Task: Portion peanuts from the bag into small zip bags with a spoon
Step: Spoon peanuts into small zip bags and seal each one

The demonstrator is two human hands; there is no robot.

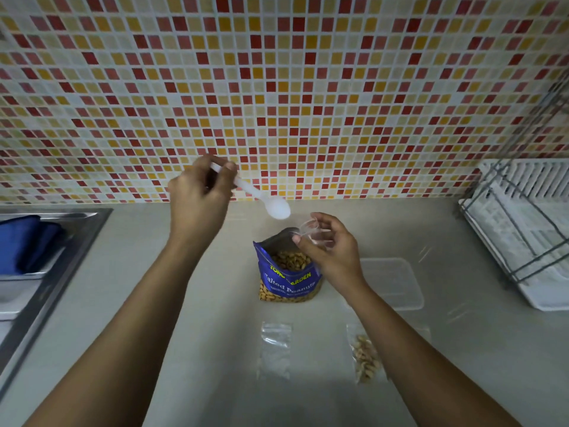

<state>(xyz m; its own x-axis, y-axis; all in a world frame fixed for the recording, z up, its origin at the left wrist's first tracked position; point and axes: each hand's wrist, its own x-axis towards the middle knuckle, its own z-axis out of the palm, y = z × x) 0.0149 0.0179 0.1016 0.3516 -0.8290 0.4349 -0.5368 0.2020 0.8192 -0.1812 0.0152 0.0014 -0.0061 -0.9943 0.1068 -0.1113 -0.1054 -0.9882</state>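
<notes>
Gripped a white plastic spoon (278, 208) by its handle in the left hand (200, 195), fingers curled round the handle's end, raised above the bench (215, 334) in front of the mosaic-tiled wall (308, 87). Spoon's bowl pointed down and to the right, toward the right hand (329, 251).

Pinched a small clear zip bag (311, 229) in that right hand, thumb and fingers curled round it, its mouth pulled open just below the bowl. Held it over the open top of the blue peanut bag (289, 282); touching or apart, could not tell.

Saw the peanut bag standing upright mid-bench, peanuts (291, 260) showing inside its mouth and through the clear strip low on its front.

Noted two more bags lying flat nearer the body: an empty zip bag (275, 349) on the left, a filled zip bag (365, 357) holding peanuts on the right, well apart.

Noted a clear plastic container (391, 282) right of the peanut bag, a white dish rack (523, 226) at far right, and a steel sink (77, 241) with blue cloth (24, 241) at far left.
</notes>
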